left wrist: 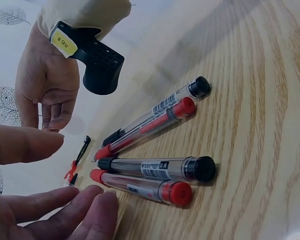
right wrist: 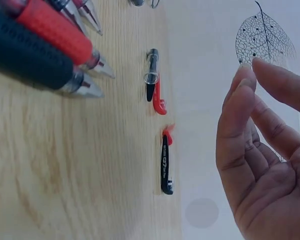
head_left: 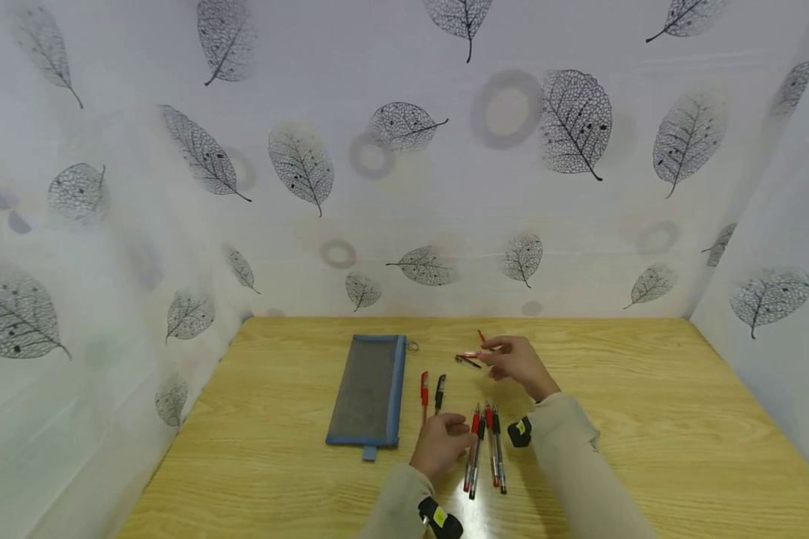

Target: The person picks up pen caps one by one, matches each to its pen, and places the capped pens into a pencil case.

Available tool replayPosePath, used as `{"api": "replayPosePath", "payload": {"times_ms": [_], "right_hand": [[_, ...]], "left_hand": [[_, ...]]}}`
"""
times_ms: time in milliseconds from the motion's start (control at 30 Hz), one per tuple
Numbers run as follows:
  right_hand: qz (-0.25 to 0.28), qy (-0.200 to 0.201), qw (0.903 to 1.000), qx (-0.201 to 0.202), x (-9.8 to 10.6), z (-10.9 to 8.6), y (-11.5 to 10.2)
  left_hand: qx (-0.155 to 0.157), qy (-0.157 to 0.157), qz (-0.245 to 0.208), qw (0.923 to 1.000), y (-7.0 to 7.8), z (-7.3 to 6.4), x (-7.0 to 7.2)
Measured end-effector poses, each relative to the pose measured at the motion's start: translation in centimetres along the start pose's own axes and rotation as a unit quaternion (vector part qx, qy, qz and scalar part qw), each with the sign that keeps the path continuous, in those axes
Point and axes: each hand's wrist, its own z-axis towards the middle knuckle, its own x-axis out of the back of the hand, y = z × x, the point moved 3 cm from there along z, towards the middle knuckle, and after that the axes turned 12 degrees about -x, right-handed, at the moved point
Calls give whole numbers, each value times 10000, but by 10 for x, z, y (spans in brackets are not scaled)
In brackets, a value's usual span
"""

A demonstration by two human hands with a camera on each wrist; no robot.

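Observation:
Uncapped gel pens, two red and two black, lie side by side in two pairs, such as a black pen [left wrist: 170, 169] and a red pen [left wrist: 140, 186]. My left hand [head_left: 443, 443] hovers beside them, thumb and fingers apart, with nothing between. Farther back, my right hand [head_left: 520, 367] is over loose pen caps, its thumb and index finger slightly apart and empty in the right wrist view. A black cap [right wrist: 165, 162] and a red cap [right wrist: 159, 97] show there on the table. Left of the pens lie a capped red pen [head_left: 425, 388] and a capped black pen [head_left: 440, 391], partly behind my left hand.
A grey mesh zip pouch [head_left: 367, 389] with blue edging lies flat at the left. The wood-grain table [head_left: 674, 434] meets a leaf-patterned backdrop [head_left: 431, 202] at its back and sides. Black wrist cameras sit on both sleeves.

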Motion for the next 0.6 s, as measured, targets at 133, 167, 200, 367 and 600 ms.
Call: {"api": "replayPosePath", "payload": {"times_ms": [133,167,200,367,600], "right_hand": [[69,56,10000,-32,3,-3,1],[65,78,9999,-36,3,-3,2],[67,95,9999,-54,4,-4,2],[80,138,9998,-132,5,-8,3],[135,210,9996,-152,11,-4,14]], "left_hand": [[84,88,206,9997,-1,0,-2],[117,124,225,9996,-1,0,-3],[165,166,208,9995,-1,0,-3],[233,353,228,9988,1,-2,-4],[136,396,817,9958,-5,2,-6]]}}
